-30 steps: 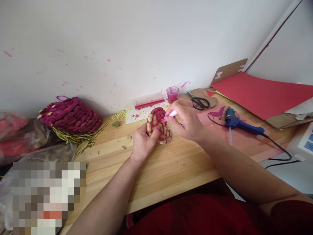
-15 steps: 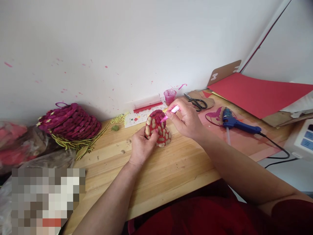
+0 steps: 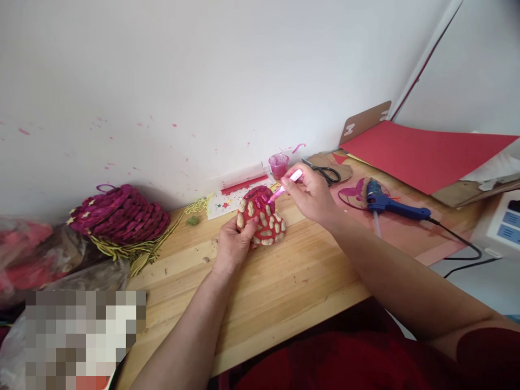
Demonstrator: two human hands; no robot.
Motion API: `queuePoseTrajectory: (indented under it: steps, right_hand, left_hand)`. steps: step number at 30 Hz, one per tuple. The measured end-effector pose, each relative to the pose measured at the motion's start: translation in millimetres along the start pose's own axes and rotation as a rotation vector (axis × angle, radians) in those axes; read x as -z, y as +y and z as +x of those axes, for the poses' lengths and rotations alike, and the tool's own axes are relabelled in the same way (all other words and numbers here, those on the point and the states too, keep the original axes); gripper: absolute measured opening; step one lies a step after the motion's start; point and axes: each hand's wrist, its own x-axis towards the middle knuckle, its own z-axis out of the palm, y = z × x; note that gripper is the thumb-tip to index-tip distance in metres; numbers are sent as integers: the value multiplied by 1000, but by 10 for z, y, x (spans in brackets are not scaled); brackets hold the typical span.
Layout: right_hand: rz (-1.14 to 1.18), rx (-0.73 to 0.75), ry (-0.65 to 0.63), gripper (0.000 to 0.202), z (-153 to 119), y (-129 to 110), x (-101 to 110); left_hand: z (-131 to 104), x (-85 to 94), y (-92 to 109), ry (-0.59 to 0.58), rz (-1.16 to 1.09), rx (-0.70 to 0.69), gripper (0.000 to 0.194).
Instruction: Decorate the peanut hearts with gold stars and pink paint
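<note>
My left hand (image 3: 236, 244) is closed around the lower left edge of a red craft piece with peanuts stuck on it (image 3: 266, 234), thumb on its face. Peanuts along the upper part are coated magenta; those lower down keep their pale shell colour. In my right hand (image 3: 311, 197) a white-handled paintbrush (image 3: 293, 177) is pinched, its pink end touching the painted peanuts at the upper right. Just behind stands a clear cup of magenta paint (image 3: 278, 164). Black scissors (image 3: 327, 172) lie beyond my right hand.
A blue glue gun (image 3: 396, 206) with a black cord rests at right, near a red sheet (image 3: 426, 154). To the left sits a magenta peanut-covered craft (image 3: 122, 214) with yellow yarn. Plastic bags (image 3: 32, 254) crowd the left edge. A white wall backs the wooden table (image 3: 284, 303).
The peanut piece has turned, so more of its face shows. The brush stays at its upper painted area, with more magenta peanuts visible there. The whole view has shifted slightly.
</note>
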Motion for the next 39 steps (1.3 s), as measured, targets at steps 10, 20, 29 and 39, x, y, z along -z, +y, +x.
queuePoseTrajectory:
  steps: [10, 20, 29, 39]
  right_hand:
    - [-61, 110, 53, 19, -16, -117, 39]
    - [-108, 233, 3, 10, -1, -203, 97]
    - [-129, 270, 26, 8, -9, -212, 89]
    - [-175, 335, 29, 6, -36, -247, 82]
  left_hand:
    - [-8, -18, -31, -32, -106, -44, 46]
    - [-2, -23, -48, -19, -128, -95, 45]
    - [-3, -30, -31, 30, -176, -86, 48]
    - [2, -25, -16, 47, -169, -93, 49]
